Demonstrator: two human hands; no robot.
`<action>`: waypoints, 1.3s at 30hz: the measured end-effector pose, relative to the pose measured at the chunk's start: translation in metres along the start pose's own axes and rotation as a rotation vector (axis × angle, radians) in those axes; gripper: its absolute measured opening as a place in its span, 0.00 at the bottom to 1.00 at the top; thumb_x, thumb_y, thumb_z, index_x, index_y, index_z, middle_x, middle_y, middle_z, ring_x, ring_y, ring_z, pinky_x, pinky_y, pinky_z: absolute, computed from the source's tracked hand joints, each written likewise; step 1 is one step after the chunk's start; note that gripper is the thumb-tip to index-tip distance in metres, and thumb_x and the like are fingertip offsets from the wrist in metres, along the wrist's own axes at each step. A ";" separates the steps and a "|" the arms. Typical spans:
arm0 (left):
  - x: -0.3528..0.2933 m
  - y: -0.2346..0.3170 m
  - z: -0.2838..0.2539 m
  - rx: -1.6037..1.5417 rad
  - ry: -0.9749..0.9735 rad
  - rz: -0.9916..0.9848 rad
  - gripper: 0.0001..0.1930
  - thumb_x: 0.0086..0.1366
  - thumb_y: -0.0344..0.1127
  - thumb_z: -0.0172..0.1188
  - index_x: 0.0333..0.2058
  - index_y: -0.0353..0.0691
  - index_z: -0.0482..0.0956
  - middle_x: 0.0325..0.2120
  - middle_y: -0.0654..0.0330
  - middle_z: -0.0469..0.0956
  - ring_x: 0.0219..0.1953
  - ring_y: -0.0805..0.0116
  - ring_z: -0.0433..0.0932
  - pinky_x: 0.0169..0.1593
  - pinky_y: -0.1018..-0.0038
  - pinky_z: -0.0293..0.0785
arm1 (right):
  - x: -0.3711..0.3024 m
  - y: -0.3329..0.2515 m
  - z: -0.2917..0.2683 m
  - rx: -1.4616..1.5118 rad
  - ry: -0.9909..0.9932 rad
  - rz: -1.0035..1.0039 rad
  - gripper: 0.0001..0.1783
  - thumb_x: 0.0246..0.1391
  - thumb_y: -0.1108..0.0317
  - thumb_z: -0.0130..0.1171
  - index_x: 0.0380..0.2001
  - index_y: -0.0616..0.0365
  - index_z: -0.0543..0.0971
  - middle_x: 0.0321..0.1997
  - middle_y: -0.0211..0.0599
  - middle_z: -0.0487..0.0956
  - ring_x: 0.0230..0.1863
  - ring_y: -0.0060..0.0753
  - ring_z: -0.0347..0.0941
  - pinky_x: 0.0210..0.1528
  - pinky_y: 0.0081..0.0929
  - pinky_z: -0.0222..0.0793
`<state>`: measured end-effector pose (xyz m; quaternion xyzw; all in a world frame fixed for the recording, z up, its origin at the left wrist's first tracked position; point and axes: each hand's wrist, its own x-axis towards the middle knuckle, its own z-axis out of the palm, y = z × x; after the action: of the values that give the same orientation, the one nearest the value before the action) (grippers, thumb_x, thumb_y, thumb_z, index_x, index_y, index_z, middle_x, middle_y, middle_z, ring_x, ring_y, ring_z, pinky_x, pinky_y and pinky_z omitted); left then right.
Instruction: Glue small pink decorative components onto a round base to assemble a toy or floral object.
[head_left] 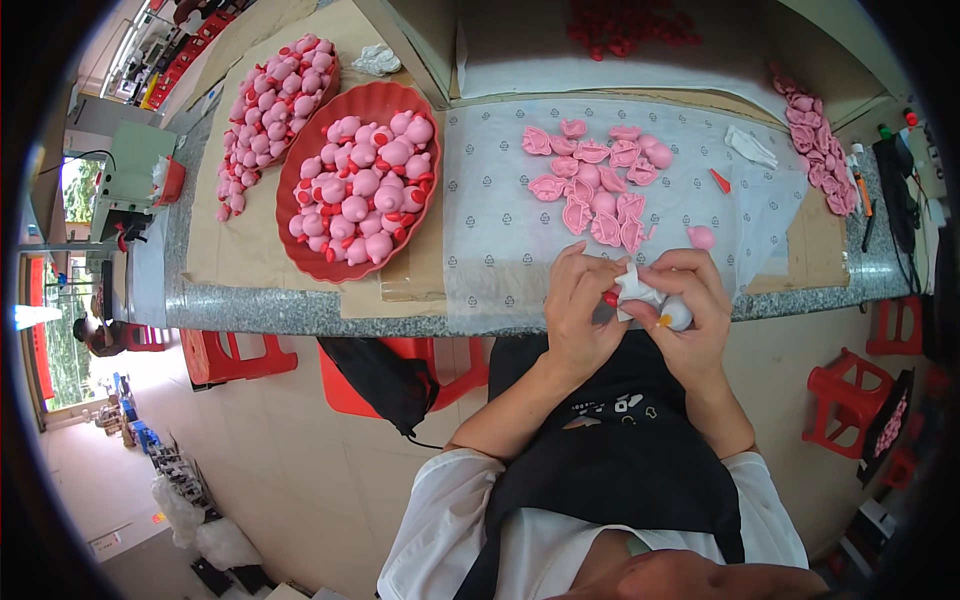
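Observation:
My left hand point(583, 308) is closed, with a small red piece point(610, 299) showing between its fingers. A crumpled white tissue point(638, 291) is pinched between both hands, just above the table's front edge. My right hand point(697, 303) is curled around a small whitish bottle point(679, 315) with a yellow tip, its fingertips also at the tissue. Whatever the tissue may cover is hidden. Beyond the hands, several hollow pink molded shells point(578, 215) and rounder pink pieces lie on a printed white sheet point(490, 215). One round pink piece point(701, 237) sits apart, near my right fingers.
To the left stands a red scalloped bowl point(287, 215) heaped with pink-and-red figures, beside another full tray point(329, 88). A red pointed piece point(720, 181) and a white cloth point(750, 147) lie at right. More pink shells point(820, 145) line the far right. Red stools point(845, 400) stand below.

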<state>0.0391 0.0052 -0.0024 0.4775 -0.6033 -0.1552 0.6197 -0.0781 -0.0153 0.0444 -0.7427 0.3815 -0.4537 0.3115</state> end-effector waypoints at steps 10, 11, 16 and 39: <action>0.008 0.003 0.003 0.203 0.013 0.051 0.20 0.29 0.26 0.64 0.28 0.37 0.72 0.18 0.61 0.65 0.22 0.64 0.66 0.42 0.64 0.63 | 0.000 0.024 -0.008 0.247 0.324 0.256 0.06 0.32 0.82 0.53 0.20 0.65 0.69 0.25 0.34 0.66 0.27 0.22 0.62 0.30 0.16 0.57; 0.008 0.001 0.003 0.209 0.014 0.056 0.21 0.29 0.26 0.64 0.28 0.37 0.72 0.18 0.61 0.65 0.22 0.64 0.65 0.42 0.64 0.63 | 0.000 0.020 -0.009 0.246 0.323 0.256 0.06 0.32 0.82 0.53 0.20 0.65 0.69 0.25 0.34 0.66 0.27 0.22 0.62 0.30 0.16 0.57; 0.006 0.001 0.002 0.235 -0.064 0.032 0.20 0.30 0.25 0.64 0.29 0.37 0.72 0.19 0.60 0.65 0.23 0.64 0.66 0.42 0.65 0.62 | 0.003 0.005 0.001 -0.027 0.077 0.011 0.10 0.28 0.82 0.57 0.22 0.63 0.72 0.24 0.36 0.67 0.23 0.25 0.63 0.26 0.15 0.58; -0.013 0.010 0.021 -0.689 -0.073 -0.357 0.13 0.44 0.23 0.60 0.32 0.37 0.71 0.35 0.58 0.67 0.37 0.70 0.67 0.40 0.78 0.64 | -0.018 0.035 -0.029 0.576 0.099 0.293 0.11 0.32 0.79 0.59 0.25 0.62 0.72 0.38 0.42 0.71 0.35 0.28 0.68 0.36 0.21 0.63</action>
<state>0.0137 0.0123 -0.0061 0.3331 -0.4449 -0.4708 0.6852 -0.1202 -0.0213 0.0195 -0.5384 0.3550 -0.5287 0.5518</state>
